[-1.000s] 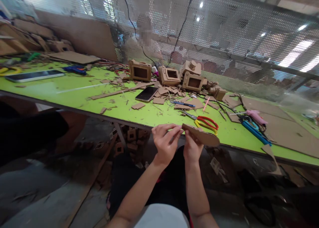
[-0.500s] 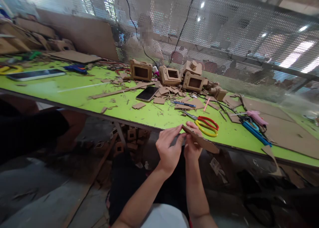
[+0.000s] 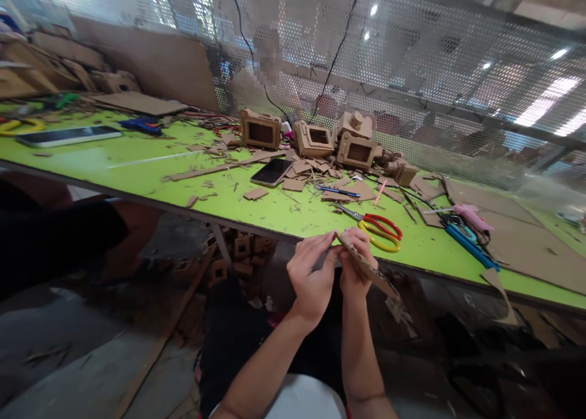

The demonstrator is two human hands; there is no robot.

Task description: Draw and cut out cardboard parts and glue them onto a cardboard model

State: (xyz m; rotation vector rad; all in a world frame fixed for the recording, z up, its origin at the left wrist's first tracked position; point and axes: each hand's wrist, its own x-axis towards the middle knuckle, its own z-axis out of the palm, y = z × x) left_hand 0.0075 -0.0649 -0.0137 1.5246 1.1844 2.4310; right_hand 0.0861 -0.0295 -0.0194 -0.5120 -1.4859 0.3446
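Just in front of the table's near edge, both my hands hold one flat piece of cardboard (image 3: 370,269), seen nearly edge-on and slanting down to the right. My left hand (image 3: 312,277) pinches its upper left end between thumb and fingers. Wrapped round its middle, my right hand (image 3: 357,266) is closed on the same piece, with some fingers hidden behind it. Right behind my hands lie scissors (image 3: 382,229) with red and yellow handles, touching neither hand.
Several cardboard camera models (image 3: 260,130) stand at the back among cardboard scraps (image 3: 300,169). A phone (image 3: 271,172), a blue pen (image 3: 339,191), a pink glue gun (image 3: 471,214) and a blue cutter (image 3: 471,245) lie on the green table (image 3: 220,214). Someone's leg (image 3: 91,224) is at left.
The cardboard piece has turned in my hands, showing more edge-on, and its lower right end has dropped. The fingers of my right hand have shifted along it.
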